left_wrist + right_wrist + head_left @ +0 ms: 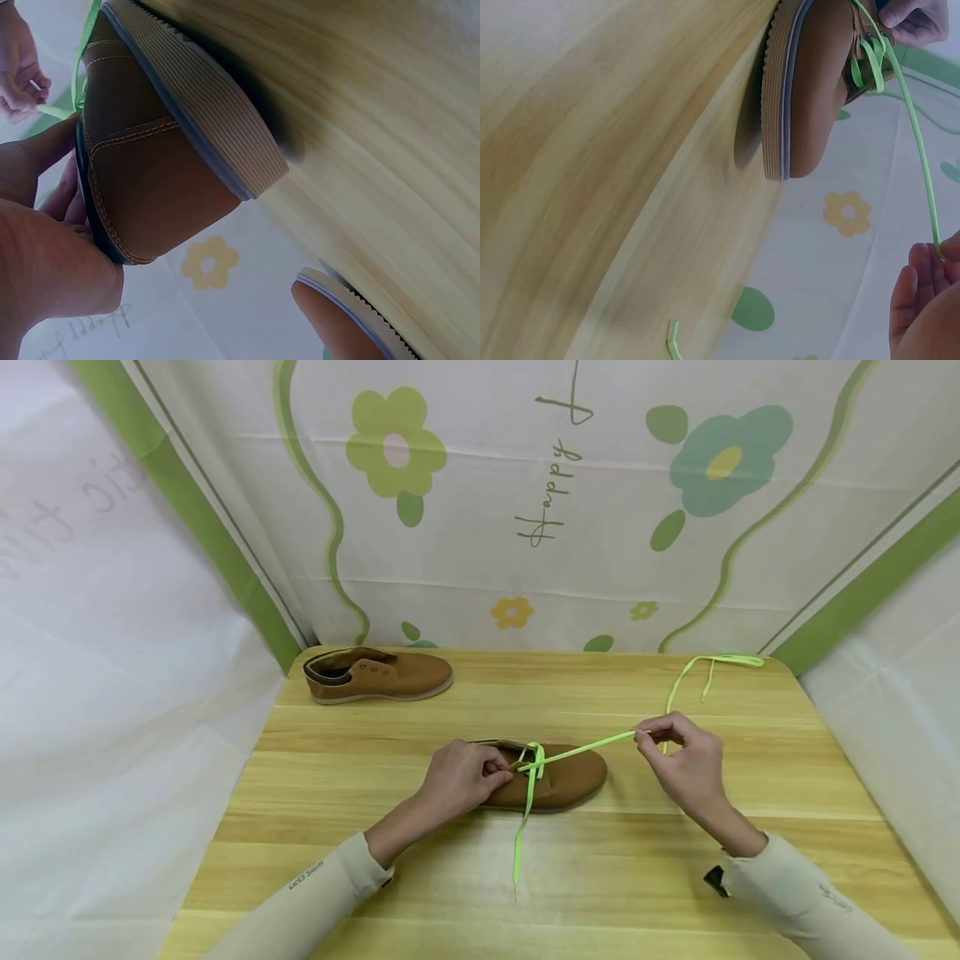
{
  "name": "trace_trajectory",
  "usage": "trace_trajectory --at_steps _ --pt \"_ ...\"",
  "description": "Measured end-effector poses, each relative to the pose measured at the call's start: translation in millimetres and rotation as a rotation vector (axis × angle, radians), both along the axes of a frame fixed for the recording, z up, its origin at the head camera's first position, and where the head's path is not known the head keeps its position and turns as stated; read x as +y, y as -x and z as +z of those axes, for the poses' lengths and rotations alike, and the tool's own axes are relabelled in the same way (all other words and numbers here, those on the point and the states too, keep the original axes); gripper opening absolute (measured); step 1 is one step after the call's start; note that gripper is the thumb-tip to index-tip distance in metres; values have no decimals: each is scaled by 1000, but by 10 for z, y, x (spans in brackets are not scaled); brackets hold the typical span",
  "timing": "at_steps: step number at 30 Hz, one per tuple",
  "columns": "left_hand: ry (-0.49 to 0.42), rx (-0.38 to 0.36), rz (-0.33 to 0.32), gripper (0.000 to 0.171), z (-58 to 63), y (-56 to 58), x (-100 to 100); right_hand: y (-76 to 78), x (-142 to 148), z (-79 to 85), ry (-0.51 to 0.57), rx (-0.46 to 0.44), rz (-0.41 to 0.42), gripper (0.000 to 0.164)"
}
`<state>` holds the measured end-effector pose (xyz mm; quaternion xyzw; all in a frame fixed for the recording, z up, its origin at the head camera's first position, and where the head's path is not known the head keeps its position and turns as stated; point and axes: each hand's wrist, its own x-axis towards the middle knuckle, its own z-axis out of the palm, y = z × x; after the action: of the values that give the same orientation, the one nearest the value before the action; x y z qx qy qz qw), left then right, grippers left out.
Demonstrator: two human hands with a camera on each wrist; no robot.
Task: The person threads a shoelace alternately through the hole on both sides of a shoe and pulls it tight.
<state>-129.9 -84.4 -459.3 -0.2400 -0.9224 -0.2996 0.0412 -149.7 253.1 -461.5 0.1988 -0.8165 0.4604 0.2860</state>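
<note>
A brown shoe (573,777) lies on the table with its toe to the right, a bright green shoelace (585,748) threaded through its front eyelets. One end of this lace hangs over the shoe's near side onto the table. My left hand (467,774) is at the shoe's opening, thumb and fingertips pinching the eyelet flap; its grip is partly hidden behind the heel (150,195) in the left wrist view. Off to the right, my right hand (688,764) pinches the lace's other end between thumb and forefinger, and the strand runs taut back to the shoe.
At the table's back left stands a second brown shoe (412,675) with bare eyelets. Another green lace (738,659) lies at the back right, its strand running forward behind my right hand. White printed fabric walls (465,543) enclose the wooden table (300,860).
</note>
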Motion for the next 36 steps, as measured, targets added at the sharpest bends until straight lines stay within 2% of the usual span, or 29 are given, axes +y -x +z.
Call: trace_trajectory --at_steps 8,14,20,24,30,36 --pt "13 20 5 8 16 -2 2 16 89 25 51 -29 -44 14" --pt "10 31 -2 7 2 -2 7 4 62 21 56 -20 -33 21" --pt "9 19 -10 7 6 -1 10 -13 -8 104 67 -18 60 20" --pt "11 10 -13 7 9 -1 9 -39 -75 166 62 -41 158 23" --pt "15 -4 -26 7 28 5 6 -86 -220 241 24 -35 303 30" --pt "-32 16 -26 7 35 20 -3 -153 -408 324 -29 -29 416 34"
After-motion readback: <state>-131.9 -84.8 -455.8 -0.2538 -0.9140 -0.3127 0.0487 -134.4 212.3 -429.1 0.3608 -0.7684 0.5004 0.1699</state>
